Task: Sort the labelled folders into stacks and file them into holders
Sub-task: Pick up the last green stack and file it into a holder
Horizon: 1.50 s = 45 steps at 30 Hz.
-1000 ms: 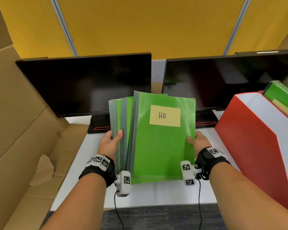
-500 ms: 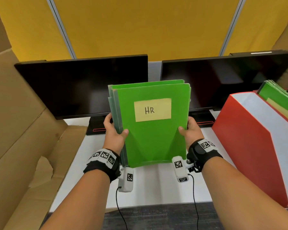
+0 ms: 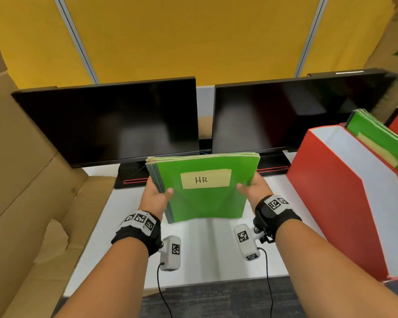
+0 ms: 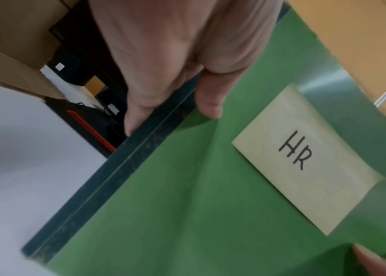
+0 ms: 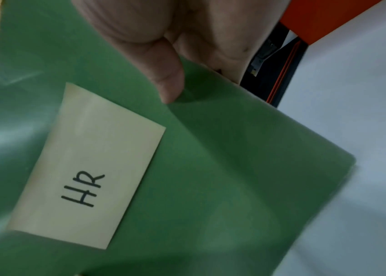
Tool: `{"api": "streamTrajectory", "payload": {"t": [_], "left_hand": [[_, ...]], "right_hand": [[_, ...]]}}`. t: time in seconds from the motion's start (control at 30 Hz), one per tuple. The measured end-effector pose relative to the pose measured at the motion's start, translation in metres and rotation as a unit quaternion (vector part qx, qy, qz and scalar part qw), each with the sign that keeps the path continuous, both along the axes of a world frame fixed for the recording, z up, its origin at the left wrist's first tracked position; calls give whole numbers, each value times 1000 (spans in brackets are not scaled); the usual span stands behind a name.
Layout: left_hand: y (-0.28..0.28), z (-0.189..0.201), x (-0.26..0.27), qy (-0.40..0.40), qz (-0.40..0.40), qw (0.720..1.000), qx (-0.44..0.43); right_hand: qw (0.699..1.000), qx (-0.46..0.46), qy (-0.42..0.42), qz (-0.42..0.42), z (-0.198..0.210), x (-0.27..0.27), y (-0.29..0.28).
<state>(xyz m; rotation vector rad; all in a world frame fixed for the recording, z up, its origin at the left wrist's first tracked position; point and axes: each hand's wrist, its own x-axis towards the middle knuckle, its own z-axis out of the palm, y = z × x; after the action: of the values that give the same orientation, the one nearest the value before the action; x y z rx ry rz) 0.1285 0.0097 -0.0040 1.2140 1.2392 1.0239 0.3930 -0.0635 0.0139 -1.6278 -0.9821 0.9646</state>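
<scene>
A squared stack of green folders point(image 3: 207, 203) stands tilted above the white desk point(image 3: 207, 253), its front one carrying a yellow label point(image 3: 206, 179) marked HR. My left hand point(image 3: 155, 196) grips the stack's left spine edge, thumb on the front cover point(image 4: 187, 205). My right hand point(image 3: 253, 190) grips the right edge, thumb pressed on the cover point(image 5: 234, 168). The fingers behind the stack are hidden. A red file holder point(image 3: 345, 203) stands to the right with its near slot showing white inside; a slot behind it holds more green folders point(image 3: 381, 138).
Two dark monitors point(image 3: 115, 120) point(image 3: 292, 115) stand behind the stack. A large open cardboard box point(image 3: 28, 180) fills the left side. A yellow partition point(image 3: 193, 37) rises at the back. Wrist camera cables point(image 3: 268, 271) hang by the desk's front edge.
The fanned folders have been squared into one even stack. Both hands then lowered it toward the desk and tipped its top away from me.
</scene>
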Motion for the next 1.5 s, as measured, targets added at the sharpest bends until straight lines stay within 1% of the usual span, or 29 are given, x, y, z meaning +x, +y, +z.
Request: {"api": "streamTrajectory", "payload": {"t": [0.1, 0.17, 0.23, 0.3, 0.37, 0.5, 0.53, 0.63, 0.73, 0.87, 1.03, 1.13, 1.27, 1.37, 1.47, 1.5], "left_hand": [[0, -8, -1, 31, -6, 999, -29], [4, -12, 1, 51, -8, 998, -29], [10, -7, 6, 64, -17, 998, -15], [11, 11, 16, 67, -24, 997, 5], [14, 27, 28, 65, -22, 997, 20], [19, 55, 55, 92, -24, 994, 47], [21, 62, 60, 88, -27, 994, 54], [20, 86, 88, 74, -39, 992, 96], [18, 101, 120, 70, -48, 989, 119], [5, 108, 170, 102, -56, 984, 135], [-7, 101, 230, 112, -100, 979, 140], [-13, 96, 264, 110, -140, 974, 139], [-20, 96, 303, 105, -169, 971, 131], [-23, 97, 327, 95, -194, 968, 127], [-30, 97, 348, 61, -223, 967, 109], [-33, 97, 355, 63, -228, 966, 103]], "right_hand": [[998, -52, -21, 27, 1, 0, -12], [997, -65, -21, 31, -1, 3, -19], [999, -44, -6, 22, 2, 6, -21], [1000, -16, 8, 14, 10, 13, -21], [1000, 9, 1, 15, 21, 25, -20], [998, 54, -13, 15, 56, 53, -25], [998, 65, -17, 8, 65, 58, -24], [994, 108, -11, -20, 91, 83, -33], [990, 136, 1, -47, 122, 108, -42], [979, 188, -3, -78, 158, 146, -63], [965, 231, -24, -126, 188, 191, -96], [957, 237, -34, -163, 196, 213, -115], [950, 229, -53, -204, 198, 234, -134], [937, 241, -68, -244, 197, 243, -144], [917, 258, -85, -292, 197, 248, -152], [910, 265, -92, -305, 197, 249, -154]]}}
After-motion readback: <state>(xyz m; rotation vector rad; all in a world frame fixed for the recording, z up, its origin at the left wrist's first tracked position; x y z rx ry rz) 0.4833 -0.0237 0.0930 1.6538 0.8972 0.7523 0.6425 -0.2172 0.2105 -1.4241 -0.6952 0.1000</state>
